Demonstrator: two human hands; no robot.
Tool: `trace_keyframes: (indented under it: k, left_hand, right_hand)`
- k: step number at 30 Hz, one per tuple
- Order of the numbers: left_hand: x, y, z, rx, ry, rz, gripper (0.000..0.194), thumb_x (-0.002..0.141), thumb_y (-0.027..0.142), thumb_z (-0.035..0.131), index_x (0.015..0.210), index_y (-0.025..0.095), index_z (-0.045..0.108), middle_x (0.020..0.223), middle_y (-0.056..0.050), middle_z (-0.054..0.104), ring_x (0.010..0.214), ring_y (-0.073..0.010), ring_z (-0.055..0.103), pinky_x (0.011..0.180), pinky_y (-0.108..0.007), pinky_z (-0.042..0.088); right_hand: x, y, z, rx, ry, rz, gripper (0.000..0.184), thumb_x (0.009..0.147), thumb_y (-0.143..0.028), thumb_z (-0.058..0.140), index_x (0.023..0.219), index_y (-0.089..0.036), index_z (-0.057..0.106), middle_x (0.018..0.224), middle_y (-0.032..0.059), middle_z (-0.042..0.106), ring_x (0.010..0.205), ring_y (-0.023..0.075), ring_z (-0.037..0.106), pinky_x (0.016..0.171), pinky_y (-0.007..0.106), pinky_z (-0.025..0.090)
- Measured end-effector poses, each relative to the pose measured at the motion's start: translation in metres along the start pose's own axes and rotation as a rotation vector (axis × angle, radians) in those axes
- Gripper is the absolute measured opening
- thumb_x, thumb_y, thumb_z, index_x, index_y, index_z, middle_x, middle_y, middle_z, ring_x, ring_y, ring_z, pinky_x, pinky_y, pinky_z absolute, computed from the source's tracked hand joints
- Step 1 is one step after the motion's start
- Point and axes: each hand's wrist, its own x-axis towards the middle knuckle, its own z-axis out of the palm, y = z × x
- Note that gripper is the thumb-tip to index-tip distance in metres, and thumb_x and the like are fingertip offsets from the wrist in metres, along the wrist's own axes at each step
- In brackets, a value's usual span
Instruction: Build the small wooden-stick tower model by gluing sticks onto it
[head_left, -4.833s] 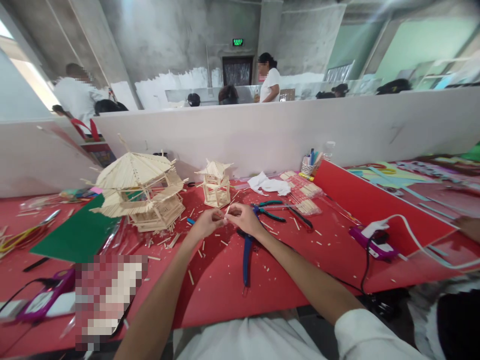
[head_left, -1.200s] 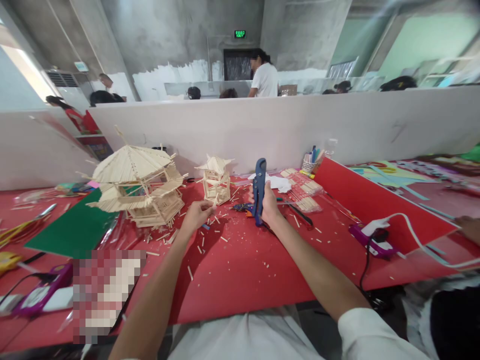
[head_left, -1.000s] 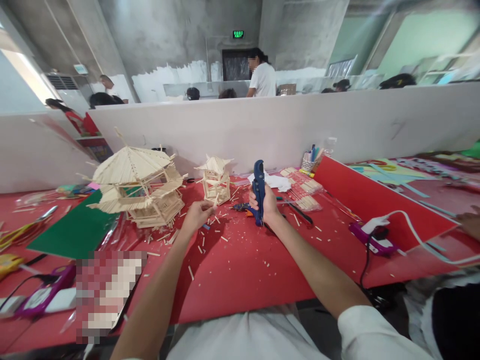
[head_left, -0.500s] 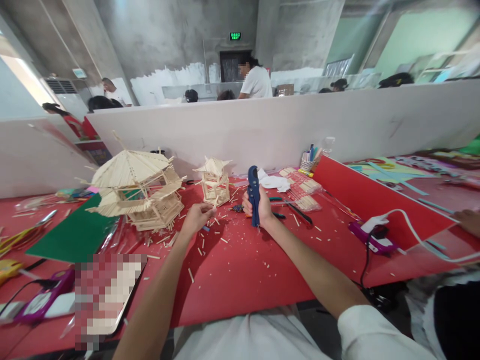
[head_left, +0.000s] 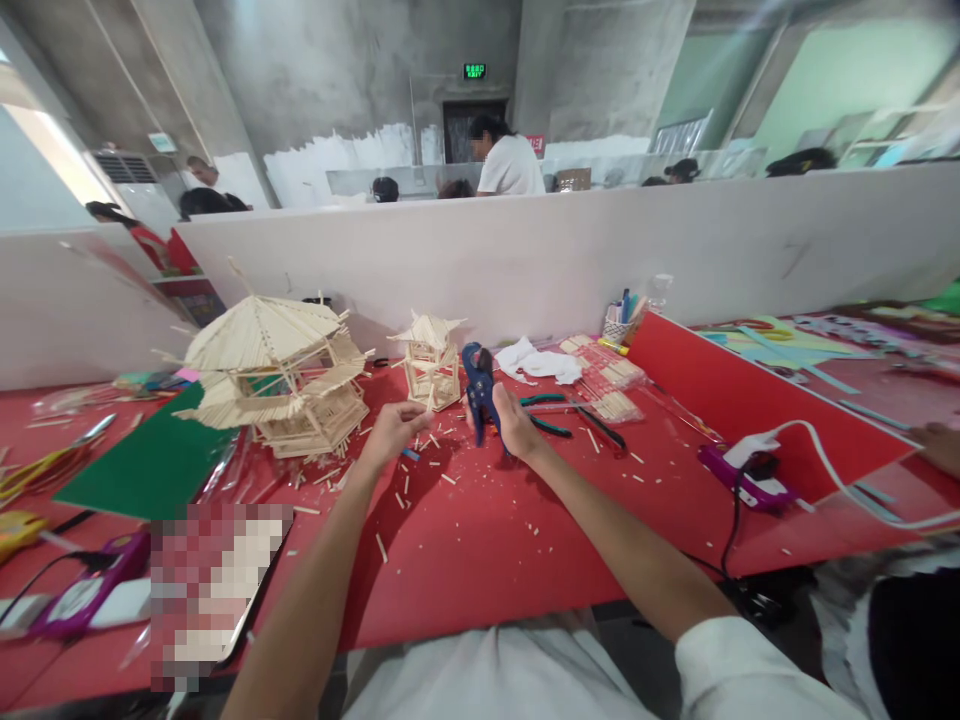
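Observation:
My right hand is closed around a blue hand cutter, held upright with its head tilted left toward the other hand. My left hand pinches a thin wooden stick that points up, just in front of a small stick pavilion model. A larger stick pavilion model stands to the left on the red table. Cut stick bits lie scattered around both hands.
Green-handled pliers lie right of my hands, a purple glue gun with cable further right. A green sheet, a pen cup, a white cloth and stick bundles lie around. A white partition backs the table; people beyond.
My right hand picked up the blue cutter from the table, raised it upright, then carried it left and tilted it toward the stick in my left hand.

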Motion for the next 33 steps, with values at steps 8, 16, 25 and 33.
trace_keyframes:
  k: [8,16,25,33]
  left_hand:
    - [0.0,0.001,0.003,-0.061,-0.012,-0.035,0.046,0.056,0.054,0.081,0.074,0.013,0.068,0.067,-0.006,0.071,0.06,-0.0164,0.063,0.058,-0.025,0.046]
    - [-0.003,0.008,0.004,-0.151,-0.024,-0.1,0.049,0.052,0.054,0.083,0.075,0.013,0.069,0.067,-0.006,0.071,0.062,-0.0168,0.065,0.062,-0.027,0.049]
    - [-0.007,0.013,0.005,-0.143,-0.096,-0.167,0.05,0.053,0.055,0.082,0.075,0.012,0.069,0.07,-0.006,0.071,0.059,-0.014,0.062,0.059,-0.024,0.048]
    - [-0.008,0.013,0.005,-0.149,-0.126,-0.18,0.049,0.054,0.055,0.082,0.071,0.012,0.069,0.07,-0.007,0.071,0.056,-0.0116,0.059,0.055,-0.022,0.045]
  right_hand:
    - [-0.002,-0.022,-0.012,-0.774,-0.11,-0.073,0.055,0.1,-0.051,0.014,0.085,-0.019,0.057,0.073,0.0051,0.063,0.07,0.0191,0.059,0.069,0.028,0.038]
    - [0.005,-0.025,-0.018,-1.255,-0.199,0.023,0.052,0.098,-0.054,0.024,0.111,-0.016,0.057,0.098,0.0132,0.069,0.092,0.0267,0.063,0.075,0.03,0.038]
    - [0.001,-0.016,-0.017,-1.368,-0.283,0.086,0.059,0.097,-0.057,0.024,0.111,-0.013,0.06,0.098,0.0176,0.07,0.09,0.0301,0.066,0.077,0.037,0.043]
    - [0.001,-0.01,-0.018,-1.313,-0.323,0.14,0.063,0.098,-0.059,0.018,0.112,-0.015,0.061,0.103,0.0169,0.07,0.095,0.0303,0.066,0.08,0.039,0.044]
